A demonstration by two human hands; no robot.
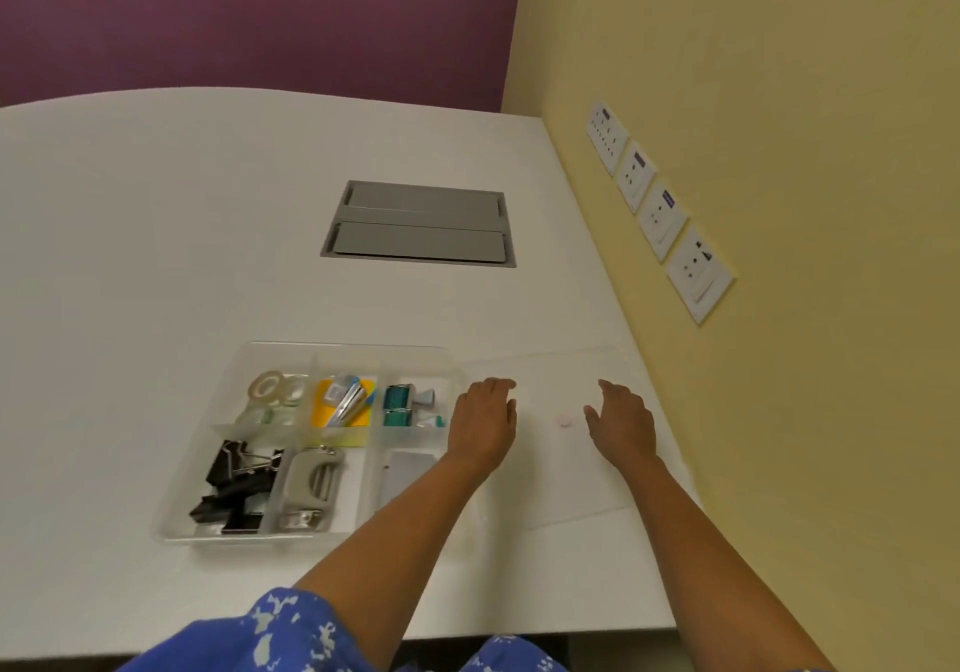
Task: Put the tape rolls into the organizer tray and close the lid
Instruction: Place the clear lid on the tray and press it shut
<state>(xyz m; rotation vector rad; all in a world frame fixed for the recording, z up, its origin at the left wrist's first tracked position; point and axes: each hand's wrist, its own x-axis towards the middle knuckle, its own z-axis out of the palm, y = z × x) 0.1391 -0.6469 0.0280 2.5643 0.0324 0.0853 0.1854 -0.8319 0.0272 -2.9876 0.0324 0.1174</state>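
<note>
A clear plastic organizer tray (343,352) sits on the white table, its compartments uncovered. Clear tape rolls (272,395) lie in its far left compartment. The flat, clear lid (550,469) rests on the table just right of the tray, with a small pale knob in its middle. My left hand (483,424) hovers over the lid's left side, beside the tray's right wall, fingers apart and holding nothing. Over the lid's right side is my right hand (621,424), also empty with fingers apart. Whether either hand touches the lid is unclear.
Other tray compartments hold black binder clips (234,489), a grey hole punch (311,489), yellow sticky notes (343,406) and teal items (400,404). A grey cable hatch (420,224) is set into the table farther back. A yellow wall with sockets (660,214) runs close on the right.
</note>
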